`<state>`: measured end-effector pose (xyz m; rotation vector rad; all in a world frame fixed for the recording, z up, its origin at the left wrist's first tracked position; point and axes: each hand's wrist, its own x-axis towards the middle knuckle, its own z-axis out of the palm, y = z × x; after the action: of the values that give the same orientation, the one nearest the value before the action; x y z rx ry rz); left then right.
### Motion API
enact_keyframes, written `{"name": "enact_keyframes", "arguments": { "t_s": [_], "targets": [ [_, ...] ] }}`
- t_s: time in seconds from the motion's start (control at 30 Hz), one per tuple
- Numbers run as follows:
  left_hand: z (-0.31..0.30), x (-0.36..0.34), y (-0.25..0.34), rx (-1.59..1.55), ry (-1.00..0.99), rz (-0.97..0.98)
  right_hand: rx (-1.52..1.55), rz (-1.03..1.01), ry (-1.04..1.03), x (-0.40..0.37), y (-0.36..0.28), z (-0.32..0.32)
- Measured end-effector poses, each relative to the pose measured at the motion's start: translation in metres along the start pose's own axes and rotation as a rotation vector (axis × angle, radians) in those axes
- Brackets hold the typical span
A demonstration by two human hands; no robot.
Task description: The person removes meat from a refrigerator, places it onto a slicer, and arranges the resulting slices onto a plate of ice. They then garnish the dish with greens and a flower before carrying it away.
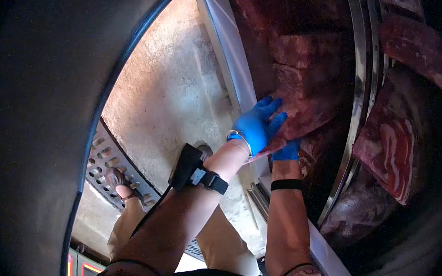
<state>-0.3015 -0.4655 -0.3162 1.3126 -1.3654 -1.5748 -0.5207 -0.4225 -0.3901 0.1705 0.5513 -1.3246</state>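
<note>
A large slab of raw red meat point(311, 88) lies in the dark container ahead of me, its near end narrowing to an edge by my hands. My left hand point(257, 123), in a blue glove, holds the slab's left edge with its fingers over the upper surface. My right hand point(287, 150), also gloved in blue, reaches in under the slab's near edge. Its fingers are hidden beneath the meat. A black strap with a dark boxy device point(187, 166) is on my left forearm, and a black band point(287, 184) circles my right wrist.
A pale metal rim point(237, 76) runs along the container's left side. Curved metal rails point(360, 98) divide it from more meat cuts point(391, 138) on the right. Below are a stained floor point(157, 78), a perforated step point(104, 159) and my feet. A dark curved panel point(36, 120) fills the left.
</note>
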Motion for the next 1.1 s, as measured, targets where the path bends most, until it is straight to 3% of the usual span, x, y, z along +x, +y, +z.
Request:
{"name": "enact_keyframes", "arguments": {
  "t_s": [0.1,0.13,0.2,0.23,0.3,0.33,0.4,0.43,0.53,0.6,0.7,0.73,0.8,0.9,0.97,1.0,1.03,1.1],
  "targets": [
    [-0.007,0.005,0.014,0.015,-0.011,-0.008,1.204,0.311,0.059,0.002,0.015,0.039],
    [-0.008,0.006,0.014,0.016,-0.009,-0.007,1.205,0.313,0.059,0.001,0.007,0.031],
    [-0.009,0.006,0.014,0.045,-0.031,-0.006,-0.378,0.105,-0.028,-0.006,-0.012,-0.001],
    [-0.012,0.005,0.019,0.045,-0.033,-0.004,-0.379,0.103,-0.028,-0.011,-0.01,-0.013],
    [-0.019,0.0,0.029,0.018,-0.158,-0.031,-0.677,-0.348,0.017,-0.021,0.003,-0.027],
    [-0.016,-0.003,0.026,0.025,-0.161,-0.033,-0.665,-0.3,0.047,-0.021,0.015,-0.001],
    [-0.004,-0.009,0.02,0.093,-0.095,0.196,-0.603,-0.137,0.074,-0.017,0.051,0.088],
    [0.001,-0.01,0.016,0.085,-0.103,0.198,-0.594,-0.107,0.076,-0.019,0.066,0.118],
    [-0.004,-0.018,0.016,0.193,-0.09,0.324,-0.551,-0.085,0.079,-0.029,0.085,0.154],
    [-0.027,-0.033,0.036,0.034,-0.083,0.081,0.017,-0.001,0.094,-0.037,0.083,0.136],
    [-0.052,-0.047,0.043,0.04,-0.132,0.025,0.867,0.123,0.094,-0.051,0.082,0.096],
    [-0.06,-0.053,0.041,0.04,-0.135,0.021,0.87,0.12,0.098,-0.057,0.088,0.075],
    [-0.079,-0.066,0.034,0.024,-0.153,0.058,-0.725,-0.077,0.319,-0.073,0.116,0.042],
    [-0.105,-0.094,0.023,-0.137,-0.149,-0.014,-0.554,-0.035,0.263,-0.085,0.18,0.108],
    [-0.121,-0.114,0.011,-0.088,-0.177,-0.07,-1.094,-0.045,0.31,-0.096,0.213,0.142],
    [-0.128,-0.123,0.006,-0.043,-0.203,-0.13,-1.568,0.014,0.197,-0.1,0.215,0.125],
    [-0.133,-0.132,0.006,-0.038,-0.206,-0.132,-1.562,0.014,0.198,-0.101,0.218,0.105],
    [-0.142,-0.144,0.007,0.103,-0.246,-0.191,-0.185,0.116,-0.027,-0.098,0.231,0.078]
  ]
}}
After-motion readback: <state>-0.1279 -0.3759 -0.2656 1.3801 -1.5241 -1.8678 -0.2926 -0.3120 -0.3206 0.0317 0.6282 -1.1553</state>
